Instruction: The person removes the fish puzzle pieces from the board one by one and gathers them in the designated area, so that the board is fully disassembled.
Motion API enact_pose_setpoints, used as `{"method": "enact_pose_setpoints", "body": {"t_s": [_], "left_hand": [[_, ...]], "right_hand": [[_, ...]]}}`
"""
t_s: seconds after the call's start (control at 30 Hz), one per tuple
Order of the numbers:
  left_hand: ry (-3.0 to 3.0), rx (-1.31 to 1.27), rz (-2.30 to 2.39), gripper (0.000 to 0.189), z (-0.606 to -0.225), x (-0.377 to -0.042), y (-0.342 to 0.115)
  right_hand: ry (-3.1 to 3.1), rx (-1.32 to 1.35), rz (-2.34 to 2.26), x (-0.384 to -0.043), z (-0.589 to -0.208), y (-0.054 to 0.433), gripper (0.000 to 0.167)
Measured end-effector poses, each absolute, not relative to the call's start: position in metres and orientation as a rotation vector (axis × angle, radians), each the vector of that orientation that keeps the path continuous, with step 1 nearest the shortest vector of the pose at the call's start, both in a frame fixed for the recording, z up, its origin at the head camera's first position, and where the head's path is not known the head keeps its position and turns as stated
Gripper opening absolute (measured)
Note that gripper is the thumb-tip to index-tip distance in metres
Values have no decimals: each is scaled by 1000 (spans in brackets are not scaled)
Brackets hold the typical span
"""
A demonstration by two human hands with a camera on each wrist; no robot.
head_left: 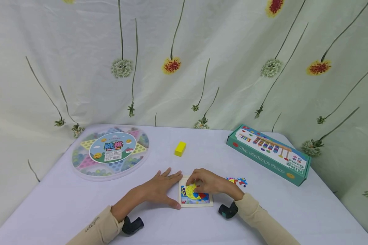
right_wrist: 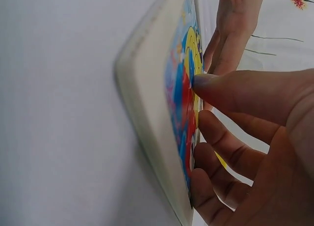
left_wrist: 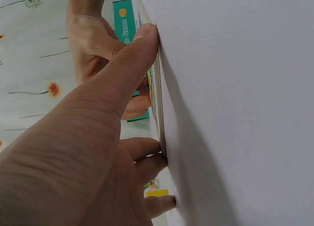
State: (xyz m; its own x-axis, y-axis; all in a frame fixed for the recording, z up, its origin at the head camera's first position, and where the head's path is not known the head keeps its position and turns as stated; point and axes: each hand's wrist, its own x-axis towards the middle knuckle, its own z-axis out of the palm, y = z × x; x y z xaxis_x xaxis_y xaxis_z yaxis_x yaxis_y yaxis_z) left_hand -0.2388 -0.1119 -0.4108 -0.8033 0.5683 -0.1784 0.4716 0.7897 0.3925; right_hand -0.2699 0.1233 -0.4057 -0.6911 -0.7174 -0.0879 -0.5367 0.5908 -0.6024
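Note:
A small jigsaw puzzle with a pale frame lies on the table, its picture yellow, red and blue. Spread along its left side is my left hand; the thumb touches the near corner and the fingers reach the far one. My right hand is over the picture with bent fingers, pinching a yellow puzzle piece at the board's surface. Close up, the right thumb presses on the picture, and the other fingertips rest at its surface. Part of the picture is hidden beneath this hand.
Loose puzzle pieces lie just beyond the right wrist. A yellow block stands farther back. At the back left is a round Chinese checkers set, and a green Ring Challenge Game box sits at the back right. A flowered cloth hangs behind.

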Motion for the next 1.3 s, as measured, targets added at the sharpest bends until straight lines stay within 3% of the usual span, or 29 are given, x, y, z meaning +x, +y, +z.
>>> {"method": "enact_pose_setpoints", "body": {"t_s": [1.3], "left_hand": [[2700, 807, 470, 104, -412, -239, -112]], "right_hand": [[2411, -1045, -931, -266, -402, 122, 22]]}}
